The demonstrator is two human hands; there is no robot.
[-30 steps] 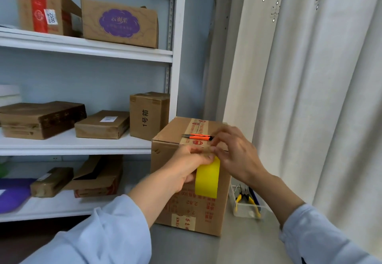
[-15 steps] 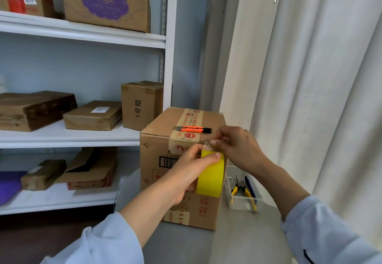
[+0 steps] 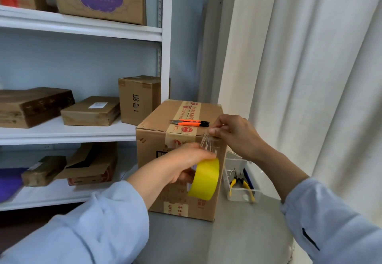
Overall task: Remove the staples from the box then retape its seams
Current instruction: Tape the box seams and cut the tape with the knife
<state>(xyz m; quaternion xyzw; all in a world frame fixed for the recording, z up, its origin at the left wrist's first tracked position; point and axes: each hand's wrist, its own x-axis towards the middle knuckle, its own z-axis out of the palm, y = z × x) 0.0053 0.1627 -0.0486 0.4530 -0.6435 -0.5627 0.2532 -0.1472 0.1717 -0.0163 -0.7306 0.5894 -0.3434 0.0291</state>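
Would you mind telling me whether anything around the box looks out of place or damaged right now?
The clear tape end pinched by the right hand looks wrinkled and stringy rather than flat. An orange snip tool lies loose on the box top, across the seam. Otherwise nothing stands out.

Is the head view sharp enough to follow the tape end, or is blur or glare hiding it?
Head view: tape end is clear and streaky, hard to trace against the box; yellow roll sharp; shelf corner at lower left smeared; shelves bow from wide-angle distortion; light soft, no harsh glare.
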